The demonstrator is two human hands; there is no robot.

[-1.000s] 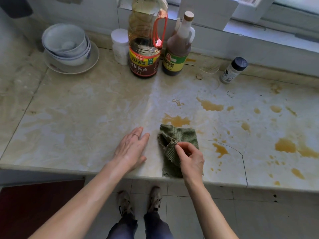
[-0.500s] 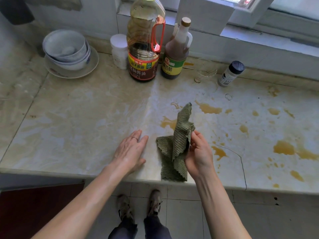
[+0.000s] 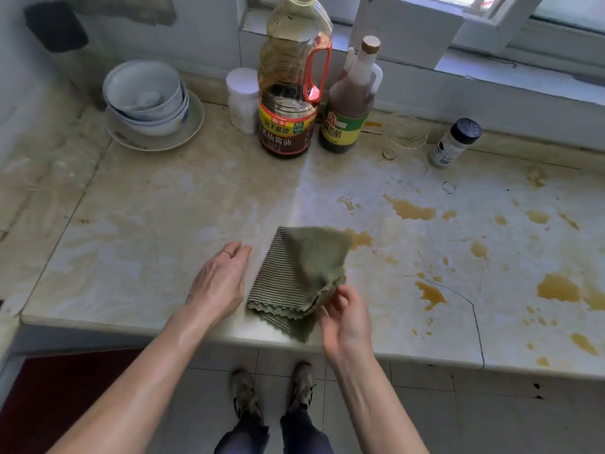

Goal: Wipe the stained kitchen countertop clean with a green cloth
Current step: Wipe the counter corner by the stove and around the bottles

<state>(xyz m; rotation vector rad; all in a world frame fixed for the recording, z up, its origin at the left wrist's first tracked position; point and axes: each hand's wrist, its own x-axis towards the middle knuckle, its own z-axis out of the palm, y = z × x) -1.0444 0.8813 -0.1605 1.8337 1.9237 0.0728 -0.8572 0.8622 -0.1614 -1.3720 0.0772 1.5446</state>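
Half a second ago the right hand (image 3: 347,317) held the cloth (image 3: 304,273) lifted and bunched. Now the cloth lies opened over the worktop (image 3: 163,224) near its front edge, reaching the nearest of the stains (image 3: 411,209). The right fingers (image 3: 339,291) pinch its near corner. The left hand (image 3: 219,280) rests flat and relaxed just beside it. Wiping looks ready to begin. The big bottle (image 3: 288,93) reads 海天酱油, 老抽酱油.
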